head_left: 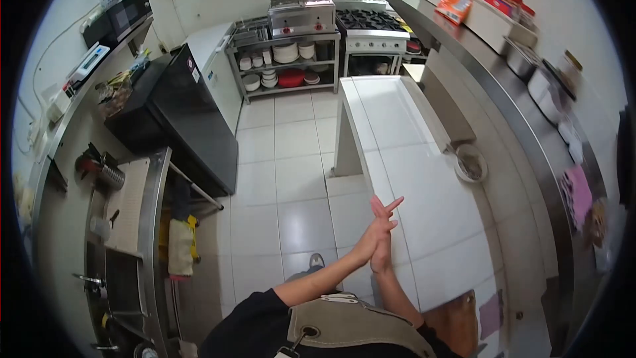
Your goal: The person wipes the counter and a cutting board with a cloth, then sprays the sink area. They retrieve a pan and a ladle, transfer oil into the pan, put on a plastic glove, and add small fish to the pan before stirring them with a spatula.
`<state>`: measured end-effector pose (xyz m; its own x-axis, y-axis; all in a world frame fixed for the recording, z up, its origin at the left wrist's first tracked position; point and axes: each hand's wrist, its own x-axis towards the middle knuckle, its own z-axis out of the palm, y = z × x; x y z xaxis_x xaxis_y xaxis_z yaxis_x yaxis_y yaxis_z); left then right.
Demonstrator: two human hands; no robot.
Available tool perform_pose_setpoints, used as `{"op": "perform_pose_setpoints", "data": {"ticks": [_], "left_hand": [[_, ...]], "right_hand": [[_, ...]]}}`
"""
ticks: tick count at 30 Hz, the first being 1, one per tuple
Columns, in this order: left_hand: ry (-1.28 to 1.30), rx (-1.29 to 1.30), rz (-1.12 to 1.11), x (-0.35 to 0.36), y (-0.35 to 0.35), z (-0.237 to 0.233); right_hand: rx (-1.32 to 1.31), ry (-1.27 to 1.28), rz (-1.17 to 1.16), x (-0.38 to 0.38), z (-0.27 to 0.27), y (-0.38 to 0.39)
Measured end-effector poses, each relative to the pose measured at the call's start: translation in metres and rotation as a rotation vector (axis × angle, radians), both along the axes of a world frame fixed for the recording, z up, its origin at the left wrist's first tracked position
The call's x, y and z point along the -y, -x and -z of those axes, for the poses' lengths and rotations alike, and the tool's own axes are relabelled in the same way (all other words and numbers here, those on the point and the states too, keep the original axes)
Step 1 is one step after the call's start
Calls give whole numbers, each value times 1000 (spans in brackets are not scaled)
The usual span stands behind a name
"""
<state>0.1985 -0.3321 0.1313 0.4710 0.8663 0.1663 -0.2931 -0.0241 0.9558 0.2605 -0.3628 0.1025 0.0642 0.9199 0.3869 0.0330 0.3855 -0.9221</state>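
My left hand (371, 241) and my right hand (382, 256) are pressed together in front of me, palm against palm. Their fingers are stretched out, and a few spread apart at the tips. No object shows between them, though the touching palms are hidden. Both hands are above the left edge of the white tiled counter (440, 215). Below them is the grey-brown apron (358, 323) on my body. A wooden board (454, 323) lies on the counter near my right forearm, with a purple cloth (490, 316) beside it.
A white bowl (471, 163) with a utensil sits at the counter's right side. Ahead stand a gas stove (374, 43) and a steel rack (281, 63) of dishes. To the left are a dark fridge (185, 109) and a steel sink (126, 285). A steel shelf (493, 83) runs along the right.
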Motion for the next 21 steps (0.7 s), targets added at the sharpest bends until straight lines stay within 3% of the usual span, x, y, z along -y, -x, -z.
{"op": "perform_pose_setpoints", "data": {"ticks": [2, 3, 6, 8, 10, 12, 14, 15, 18, 19, 21], "left_hand": [[137, -52, 219, -44, 41, -26], [133, -22, 229, -66, 55, -18], [307, 77, 225, -120, 91, 7], [413, 119, 165, -143, 126, 12], [246, -136, 149, -165, 153, 0], [234, -95, 3, -182, 174, -6], [-38, -64, -238, -202, 190, 8], [135, -83, -222, -219, 197, 14], [246, -41, -239, -267, 216, 23], [182, -147, -302, -282, 222, 13], [207, -70, -284, -324, 230, 28]], "right_hand": [[160, 16, -79, -41, -26, 18], [239, 73, -120, -55, -63, 32], [309, 23, -354, -116, -76, 60], [291, -49, -379, -151, -65, 91], [257, 39, -369, -179, -46, 115], [248, 15, -420, -209, -38, 141], [277, 87, -441, -234, -33, 162], [292, 124, -443, -248, -30, 170], [336, 215, -466, -297, -33, 191], [357, 256, -474, -315, -32, 197], [346, 168, -411, -357, 4, 206]]}}
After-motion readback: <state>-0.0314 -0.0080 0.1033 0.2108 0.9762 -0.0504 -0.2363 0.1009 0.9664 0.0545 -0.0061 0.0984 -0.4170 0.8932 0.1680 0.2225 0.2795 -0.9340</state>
